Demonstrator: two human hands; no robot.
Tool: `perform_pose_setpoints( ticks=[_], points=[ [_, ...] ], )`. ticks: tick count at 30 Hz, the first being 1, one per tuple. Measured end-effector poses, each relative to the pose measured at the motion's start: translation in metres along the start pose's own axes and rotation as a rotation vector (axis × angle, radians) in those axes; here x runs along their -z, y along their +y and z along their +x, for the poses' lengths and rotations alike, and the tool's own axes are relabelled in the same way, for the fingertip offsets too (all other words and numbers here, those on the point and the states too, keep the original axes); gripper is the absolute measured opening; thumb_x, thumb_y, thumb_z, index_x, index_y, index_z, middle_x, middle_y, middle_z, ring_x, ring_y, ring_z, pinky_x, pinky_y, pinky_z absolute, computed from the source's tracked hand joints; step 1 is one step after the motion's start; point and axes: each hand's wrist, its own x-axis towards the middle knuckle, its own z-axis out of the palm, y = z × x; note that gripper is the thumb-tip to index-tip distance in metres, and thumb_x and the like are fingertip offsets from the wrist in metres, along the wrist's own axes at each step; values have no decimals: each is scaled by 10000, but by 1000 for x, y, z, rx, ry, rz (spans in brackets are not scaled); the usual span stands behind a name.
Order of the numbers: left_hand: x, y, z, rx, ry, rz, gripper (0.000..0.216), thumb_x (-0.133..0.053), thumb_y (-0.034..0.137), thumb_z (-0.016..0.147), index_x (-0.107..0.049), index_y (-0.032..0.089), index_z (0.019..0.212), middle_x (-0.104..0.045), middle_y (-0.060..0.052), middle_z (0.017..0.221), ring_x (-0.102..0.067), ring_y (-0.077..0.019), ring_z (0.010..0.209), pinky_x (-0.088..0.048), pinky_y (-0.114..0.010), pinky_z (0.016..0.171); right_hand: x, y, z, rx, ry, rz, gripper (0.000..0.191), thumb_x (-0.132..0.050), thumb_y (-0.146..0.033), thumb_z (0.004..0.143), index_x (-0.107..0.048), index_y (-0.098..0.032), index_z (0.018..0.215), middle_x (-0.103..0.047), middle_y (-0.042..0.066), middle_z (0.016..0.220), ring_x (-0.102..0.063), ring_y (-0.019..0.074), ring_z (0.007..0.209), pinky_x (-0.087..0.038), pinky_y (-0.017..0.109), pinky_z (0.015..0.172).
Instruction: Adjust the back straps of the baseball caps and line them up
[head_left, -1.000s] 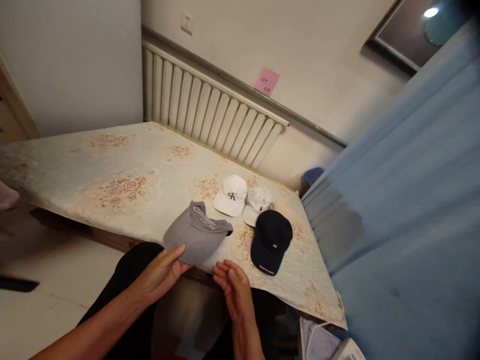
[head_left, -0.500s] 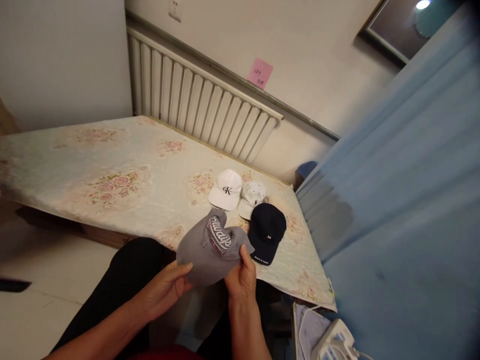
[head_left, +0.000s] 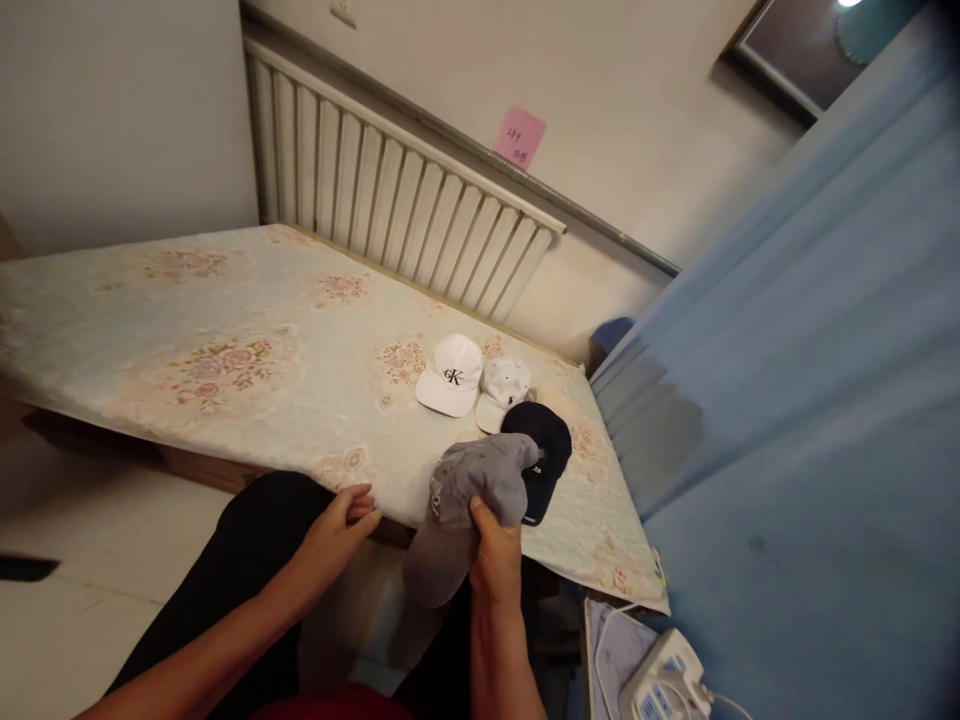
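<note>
A grey baseball cap [head_left: 480, 475] with white lettering on its front is held up by my right hand [head_left: 496, 555], the thumb pressed on its side and the brim pointing down toward me. My left hand [head_left: 341, 525] is off the cap, to its left, with fingers loosely bent and apart and nothing in them. Behind the grey cap, partly covered by it, lies a dark navy cap [head_left: 551, 440]. Two white caps rest beyond: one with black CK letters [head_left: 451, 375], and beside it a smaller-looking one with a small dark emblem [head_left: 504, 390].
The caps lie on a bed with a flowered cover [head_left: 315, 360]. Along the wall runs a white radiator [head_left: 397, 190], and a blue curtain [head_left: 787, 400] hangs at the right. A white power strip [head_left: 667, 680] with cords sits low at the right, by the bed's corner.
My left hand has let go of the grey cap and drawn back left. The right hand has turned the cap, so its brim now points down and its crown faces right.
</note>
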Motion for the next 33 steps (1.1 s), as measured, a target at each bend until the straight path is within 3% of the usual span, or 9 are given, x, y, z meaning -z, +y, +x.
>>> perform_pose_setpoints(
  ticks=[6, 11, 14, 21, 27, 33],
  points=[
    [-18, 19, -3, -130, -138, 22, 558, -621, 475, 734, -566, 131, 1169, -624, -167, 1195, -579, -291, 1122, -435, -437, 986, 1, -3, -8, 66, -39, -297, 442, -679, -327, 710, -652, -195, 1131, -657, 75, 1210, -584, 251, 1160, -397, 438, 1056],
    [-27, 23, -9, -136, -327, -67, 522, -553, 478, 820, -516, 141, 1217, -609, -154, 1239, -587, -279, 1121, -453, -427, 973, -3, -3, -16, 113, -174, -277, 446, -644, -290, 737, -632, -186, 1170, -667, 77, 1192, -607, 242, 1120, -434, 422, 1019],
    [-26, 24, -9, -121, -361, -100, 503, -515, 494, 849, -517, 149, 1214, -591, -144, 1270, -572, -268, 1148, -448, -409, 986, -3, 2, -17, 98, -218, -241, 438, -639, -270, 734, -631, -182, 1162, -681, 78, 1162, -628, 239, 1079, -455, 416, 993],
    [-16, 32, -11, 46, -319, -151, 504, -519, 562, 826, -590, 193, 1161, -622, -95, 1247, -592, -262, 1111, -498, -372, 902, -6, -3, -21, 103, -324, -227, 378, -625, -215, 733, -665, -169, 1106, -718, 64, 1064, -662, 224, 983, -503, 371, 923],
    [-13, 34, -11, 133, -345, -258, 447, -555, 560, 815, -664, 226, 1091, -658, -79, 1200, -591, -262, 1113, -495, -360, 884, -8, -11, -25, 110, -342, -306, 355, -626, -201, 719, -682, -170, 1069, -725, 50, 1053, -657, 227, 996, -484, 384, 955],
    [-10, 16, -3, 403, -388, -466, 478, -595, 589, 775, -666, 221, 1073, -708, -86, 1067, -646, -244, 970, -518, -382, 817, -4, -11, -30, 79, -456, -318, 333, -654, -270, 748, -674, -174, 1066, -732, 58, 1025, -662, 239, 976, -510, 404, 911]
  ],
)
